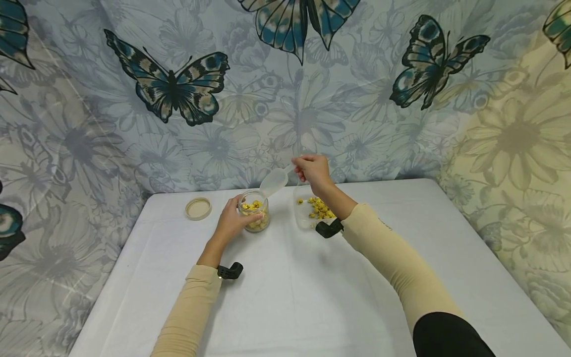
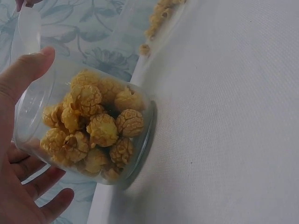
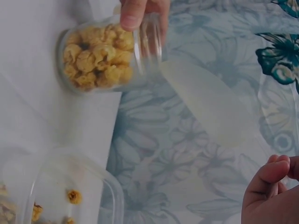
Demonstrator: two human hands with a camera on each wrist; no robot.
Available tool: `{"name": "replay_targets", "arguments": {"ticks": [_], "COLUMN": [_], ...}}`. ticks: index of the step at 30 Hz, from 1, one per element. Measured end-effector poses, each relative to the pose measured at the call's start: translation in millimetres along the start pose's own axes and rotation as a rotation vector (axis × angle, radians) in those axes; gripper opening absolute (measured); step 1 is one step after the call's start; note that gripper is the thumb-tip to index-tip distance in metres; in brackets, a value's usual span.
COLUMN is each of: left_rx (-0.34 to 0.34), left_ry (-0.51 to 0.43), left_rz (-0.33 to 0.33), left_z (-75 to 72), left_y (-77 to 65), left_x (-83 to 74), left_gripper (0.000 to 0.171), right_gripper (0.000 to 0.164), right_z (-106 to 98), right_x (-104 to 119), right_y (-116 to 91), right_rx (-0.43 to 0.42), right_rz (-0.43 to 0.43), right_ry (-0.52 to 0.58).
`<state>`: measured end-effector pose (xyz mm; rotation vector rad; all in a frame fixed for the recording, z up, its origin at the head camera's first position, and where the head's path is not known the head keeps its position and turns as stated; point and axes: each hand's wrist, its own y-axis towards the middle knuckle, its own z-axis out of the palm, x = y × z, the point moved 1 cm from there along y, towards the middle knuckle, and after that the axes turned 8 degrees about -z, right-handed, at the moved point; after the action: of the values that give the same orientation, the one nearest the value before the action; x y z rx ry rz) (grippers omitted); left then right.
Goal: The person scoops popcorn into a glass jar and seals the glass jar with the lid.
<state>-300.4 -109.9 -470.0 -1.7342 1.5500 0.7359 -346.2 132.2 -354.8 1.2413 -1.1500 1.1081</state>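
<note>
A clear glass jar (image 1: 258,224) stands on the table, filled most of the way with caramel popcorn (image 2: 100,130). My left hand (image 1: 234,218) grips it around the upper side, thumb near the rim in the left wrist view. Above and to the right, my right hand (image 1: 314,171) pinches the handle of a translucent white scoop (image 1: 274,182). The scoop tilts down toward the jar, its tip right at the mouth. No popcorn shows in the scoop's bowl (image 3: 212,105). Below the right hand sits a clear plastic container (image 1: 301,216) with more popcorn (image 1: 320,208).
A round jar lid (image 1: 198,208) with a pale rim lies on the white-covered table (image 1: 285,287), left of the jar. Behind the table's far edge hangs a butterfly-print cloth (image 1: 250,124). Black wrist straps (image 1: 230,270) are on both arms.
</note>
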Motion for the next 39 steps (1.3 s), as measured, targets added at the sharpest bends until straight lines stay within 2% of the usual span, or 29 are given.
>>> {"name": "replay_targets", "arguments": {"ticks": [5, 14, 27, 35, 39], "left_rx": [-0.014, -0.011, 0.003, -0.004, -0.010], "left_ry": [-0.016, -0.007, -0.056, -0.042, -0.035], "left_rz": [0.013, 0.003, 0.005, 0.013, -0.003], "left_z": [0.8, 0.8, 2.8, 3.9, 3.0], "left_y": [1.9, 5.3, 0.1, 2.6, 2.8], "left_x": [1.8, 2.1, 3.8, 4.2, 5.0], "left_gripper": [0.096, 0.096, 0.098, 0.098, 0.098], "right_gripper": [0.014, 0.012, 0.020, 0.035, 0.036], "right_z": [-1.7, -3.6, -10.4, -28.3, -35.6], "right_x": [-2.2, -4.0, -11.2, -13.8, -14.5], "right_y": [1.1, 2.5, 1.3, -0.9, -1.8], "right_rx": [-0.019, -0.022, -0.038, -0.032, -0.035], "right_rz": [0.023, 0.033, 0.063, 0.081, 0.096], "right_ry": [0.036, 0.086, 0.118, 0.167, 0.188]}}
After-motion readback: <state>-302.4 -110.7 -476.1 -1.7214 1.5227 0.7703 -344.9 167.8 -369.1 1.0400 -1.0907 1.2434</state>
